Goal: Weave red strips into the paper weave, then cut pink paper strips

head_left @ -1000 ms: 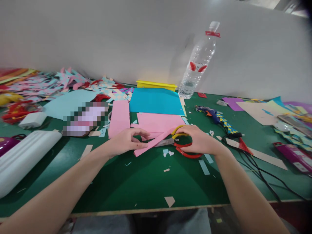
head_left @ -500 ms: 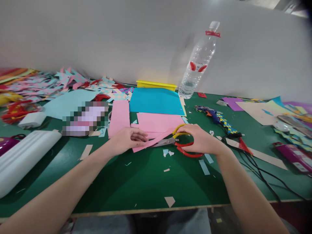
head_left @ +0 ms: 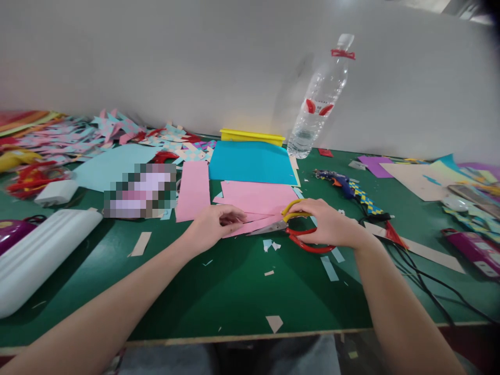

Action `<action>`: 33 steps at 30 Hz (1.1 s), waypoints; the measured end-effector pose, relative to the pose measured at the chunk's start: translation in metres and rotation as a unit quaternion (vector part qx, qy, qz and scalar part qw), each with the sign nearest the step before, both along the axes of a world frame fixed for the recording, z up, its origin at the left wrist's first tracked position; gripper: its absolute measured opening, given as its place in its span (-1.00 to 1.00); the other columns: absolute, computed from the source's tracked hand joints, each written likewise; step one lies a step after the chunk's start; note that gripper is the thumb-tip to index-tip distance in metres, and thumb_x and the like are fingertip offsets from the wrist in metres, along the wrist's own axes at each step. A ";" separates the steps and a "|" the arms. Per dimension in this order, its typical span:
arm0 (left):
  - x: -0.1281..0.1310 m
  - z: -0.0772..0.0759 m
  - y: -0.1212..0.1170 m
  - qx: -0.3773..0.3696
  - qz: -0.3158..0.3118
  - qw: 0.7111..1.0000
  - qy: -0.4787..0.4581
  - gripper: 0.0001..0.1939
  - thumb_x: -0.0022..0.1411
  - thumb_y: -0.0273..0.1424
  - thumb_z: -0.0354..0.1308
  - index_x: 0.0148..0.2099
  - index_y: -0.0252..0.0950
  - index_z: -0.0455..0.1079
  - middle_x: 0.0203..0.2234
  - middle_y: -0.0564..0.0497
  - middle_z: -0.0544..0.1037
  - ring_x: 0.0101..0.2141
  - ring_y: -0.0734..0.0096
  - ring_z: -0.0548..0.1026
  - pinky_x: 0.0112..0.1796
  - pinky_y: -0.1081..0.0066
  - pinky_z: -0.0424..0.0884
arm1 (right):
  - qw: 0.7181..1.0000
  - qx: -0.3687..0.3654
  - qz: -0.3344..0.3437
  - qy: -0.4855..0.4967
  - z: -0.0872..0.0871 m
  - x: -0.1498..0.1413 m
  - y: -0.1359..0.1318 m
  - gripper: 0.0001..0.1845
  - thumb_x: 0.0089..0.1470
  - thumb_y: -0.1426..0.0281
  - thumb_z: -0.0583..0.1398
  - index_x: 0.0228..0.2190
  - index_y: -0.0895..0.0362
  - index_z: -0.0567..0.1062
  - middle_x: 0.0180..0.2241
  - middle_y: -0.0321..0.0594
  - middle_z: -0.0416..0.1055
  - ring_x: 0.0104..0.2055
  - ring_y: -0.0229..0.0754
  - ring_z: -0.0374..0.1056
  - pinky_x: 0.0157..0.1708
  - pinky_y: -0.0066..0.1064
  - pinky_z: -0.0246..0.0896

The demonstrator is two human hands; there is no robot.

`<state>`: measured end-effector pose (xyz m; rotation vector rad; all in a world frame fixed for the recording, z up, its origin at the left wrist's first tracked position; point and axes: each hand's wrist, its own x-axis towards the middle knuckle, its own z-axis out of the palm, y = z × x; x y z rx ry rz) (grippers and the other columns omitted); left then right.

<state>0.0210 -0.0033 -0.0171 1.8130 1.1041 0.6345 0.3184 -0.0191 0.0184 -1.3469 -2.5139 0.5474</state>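
Note:
My right hand grips a pair of scissors by its handles, one yellow and one red. The blades are parted and point left, at a pink paper strip. My left hand is closed on the strip's left part, its fingertips pinching the paper. Just behind the strip lies a larger pink paper sheet. A pink rectangle of paper rests to the left, and a blue sheet is farther back.
A clear bottle leans against the grey wall. On the right are a blue glue gun with cables and a purple device. To the left are a blurred phone and a long white object. Paper scraps dot the green table.
My left hand has shifted slightly right along the pink strip. The right hand and scissors have also moved a little right, and the whole view has drifted slightly.

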 end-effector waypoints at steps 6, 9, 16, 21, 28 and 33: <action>0.004 -0.004 -0.002 0.166 -0.019 0.984 0.067 -0.77 0.28 -0.28 0.03 -0.11 -0.24 0.43 -0.17 -0.05 0.54 -0.17 0.26 0.47 -0.13 0.26 0.39 | 1.000 -0.006 0.000 -0.007 -0.001 0.001 0.001 -0.57 -0.12 0.34 0.24 -0.12 -0.07 0.43 0.00 -0.29 0.39 0.07 0.00 0.27 0.07 -0.07 0.03; 0.001 0.000 -0.002 0.231 -0.047 0.966 0.104 -0.74 0.31 -0.28 0.00 -0.07 -0.22 0.44 -0.15 -0.05 0.53 -0.10 0.23 0.43 -0.08 0.25 0.32 | 1.000 -0.017 -0.004 -0.014 -0.002 0.001 0.001 -0.58 -0.10 0.35 0.22 -0.12 -0.07 0.42 0.02 -0.29 0.38 0.06 0.01 0.26 0.06 -0.08 0.04; -0.009 0.008 -0.004 0.222 -0.061 0.960 0.161 -0.63 0.19 -0.09 0.13 -0.05 -0.18 0.47 -0.26 -0.02 0.56 -0.24 0.23 0.44 -0.17 0.28 0.30 | 1.000 -0.023 -0.006 -0.019 -0.005 -0.002 0.000 -0.57 -0.11 0.36 0.22 -0.12 -0.05 0.39 0.02 -0.27 0.35 0.07 0.02 0.22 0.05 -0.08 0.03; -0.010 0.008 -0.004 0.173 -0.097 0.963 0.180 -0.55 0.07 -0.05 0.23 -0.04 -0.16 0.46 -0.22 -0.01 0.55 -0.22 0.20 0.44 -0.17 0.27 0.30 | 0.999 -0.018 -0.008 -0.026 -0.005 -0.004 -0.001 -0.59 -0.10 0.35 0.21 -0.13 -0.03 0.38 0.02 -0.24 0.35 0.04 0.02 0.24 0.04 -0.09 0.04; -0.013 0.001 -0.001 0.192 -0.090 0.957 0.197 -0.65 0.18 -0.23 0.19 0.01 -0.14 0.41 -0.18 0.01 0.54 -0.20 0.23 0.44 -0.15 0.27 0.30 | 0.999 -0.015 -0.013 -0.026 -0.004 -0.005 -0.002 -0.61 -0.10 0.36 0.21 -0.15 -0.04 0.38 -0.01 -0.29 0.38 0.00 -0.01 0.27 0.01 -0.14 0.07; -0.016 -0.005 0.003 0.229 -0.058 0.949 0.208 -0.68 0.23 -0.31 0.13 0.03 -0.19 0.39 -0.11 -0.02 0.53 -0.13 0.23 0.43 -0.10 0.25 0.30 | 1.000 -0.003 -0.016 -0.025 -0.002 -0.007 -0.002 -0.62 -0.10 0.34 0.22 -0.15 -0.01 0.40 -0.02 -0.25 0.39 0.00 -0.01 0.28 0.02 -0.13 0.08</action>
